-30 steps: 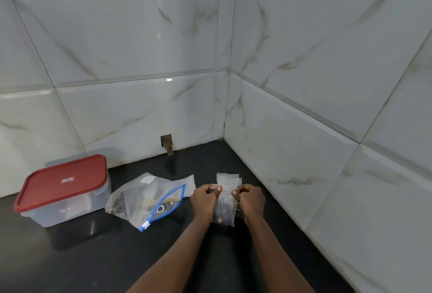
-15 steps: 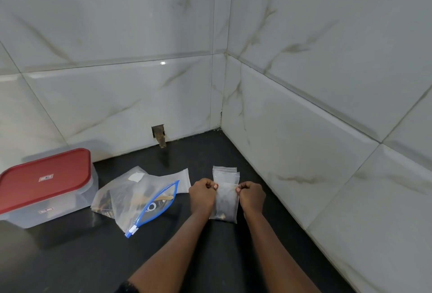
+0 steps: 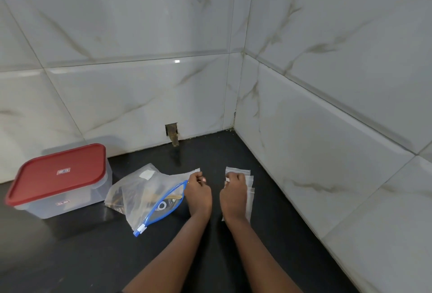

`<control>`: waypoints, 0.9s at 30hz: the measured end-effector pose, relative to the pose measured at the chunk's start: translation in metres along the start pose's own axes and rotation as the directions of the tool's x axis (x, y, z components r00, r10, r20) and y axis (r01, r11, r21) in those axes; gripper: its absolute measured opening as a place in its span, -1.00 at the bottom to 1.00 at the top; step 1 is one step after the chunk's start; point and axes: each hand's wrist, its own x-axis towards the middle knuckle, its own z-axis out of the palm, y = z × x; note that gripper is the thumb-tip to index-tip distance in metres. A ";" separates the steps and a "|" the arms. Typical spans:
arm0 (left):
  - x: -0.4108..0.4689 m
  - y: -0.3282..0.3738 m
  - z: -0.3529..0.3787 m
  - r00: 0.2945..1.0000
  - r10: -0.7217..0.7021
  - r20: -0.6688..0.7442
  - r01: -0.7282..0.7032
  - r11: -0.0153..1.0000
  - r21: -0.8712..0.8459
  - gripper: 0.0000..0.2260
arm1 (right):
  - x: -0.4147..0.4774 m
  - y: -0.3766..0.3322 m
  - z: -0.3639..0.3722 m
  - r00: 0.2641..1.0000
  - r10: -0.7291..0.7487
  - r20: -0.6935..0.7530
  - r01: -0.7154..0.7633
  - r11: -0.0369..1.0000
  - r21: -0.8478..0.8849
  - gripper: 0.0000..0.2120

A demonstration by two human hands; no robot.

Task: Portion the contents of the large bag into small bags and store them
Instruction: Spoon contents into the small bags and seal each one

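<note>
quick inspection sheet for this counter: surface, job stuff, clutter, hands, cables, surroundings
surface: black counter, glossy
job's things: large bag with a blue zip lies on its side, mouth open, dark contents inside; small bags are stacked flat to its right; container at far left, red lid on
clutter: nothing seen
hands: left hand has fingers curled at the large bag's mouth, grip unclear; right hand rests on the small bags, fingers curled round their top edge
cables: nothing seen
surroundings: white marbled wall tiles meet in a corner; small cut-out in the back wall at counter level
</note>
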 end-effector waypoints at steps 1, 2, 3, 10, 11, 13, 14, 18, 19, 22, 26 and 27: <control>0.001 -0.001 -0.004 1.000 -0.009 -0.029 0.009 1.000 0.000 -0.72 | 0.000 -0.006 0.005 0.998 0.002 0.069 -0.003 1.000 0.007 -0.67; 0.002 -0.003 -0.007 0.999 -0.016 -0.048 0.016 1.000 0.002 -0.70 | -0.001 -0.011 0.011 0.991 -0.001 0.132 0.002 1.000 -0.004 -0.71; 0.002 -0.005 -0.011 0.998 -0.019 -0.063 0.020 1.000 0.001 -0.67 | -0.002 -0.017 0.017 0.983 -0.007 0.186 0.011 1.000 -0.024 -0.75; 0.005 -0.014 -0.034 0.990 -0.048 -0.132 0.044 0.999 -0.029 -0.58 | 0.000 -0.036 0.050 0.965 0.087 0.249 -0.029 0.973 -0.227 -0.57; 0.007 -0.015 -0.036 0.989 -0.058 -0.135 0.054 0.998 -0.028 -0.57 | 0.002 -0.037 0.052 0.966 0.095 0.242 -0.038 0.973 -0.229 -0.61; 0.010 -0.016 -0.039 0.988 -0.072 -0.138 0.069 0.997 -0.028 -0.58 | 0.006 -0.038 0.052 0.967 0.113 0.230 -0.063 0.974 -0.216 -0.69; 0.012 -0.017 -0.039 0.988 -0.073 -0.134 0.070 0.997 -0.023 -0.58 | 0.008 -0.037 0.052 0.968 0.125 0.218 -0.081 0.976 -0.201 -0.72; 0.012 -0.012 -0.039 0.993 -0.078 -0.084 0.077 0.997 -0.012 -0.59 | 0.016 -0.035 0.040 0.974 0.181 0.135 -0.179 0.984 -0.026 -0.84; 0.011 -0.011 -0.039 0.994 -0.082 -0.074 0.081 0.996 -0.022 -0.60 | 0.018 -0.035 0.035 0.976 0.181 0.124 -0.187 0.982 0.040 -0.91; 0.009 -0.005 -0.037 0.997 -0.071 -0.041 0.069 0.996 -0.055 -0.64 | 0.022 -0.037 0.018 0.992 0.110 0.068 -0.121 0.972 0.201 -0.90; 0.006 0.008 -0.035 0.998 0.028 0.051 -0.021 0.991 -0.132 -0.84 | 0.023 -0.039 -0.002 0.997 -0.037 0.074 0.015 0.960 0.279 -0.88; 0.006 0.013 -0.035 0.996 0.047 0.078 -0.034 0.988 -0.151 -0.87 | 0.022 -0.039 -0.004 0.992 -0.070 0.101 0.037 0.954 0.296 -0.87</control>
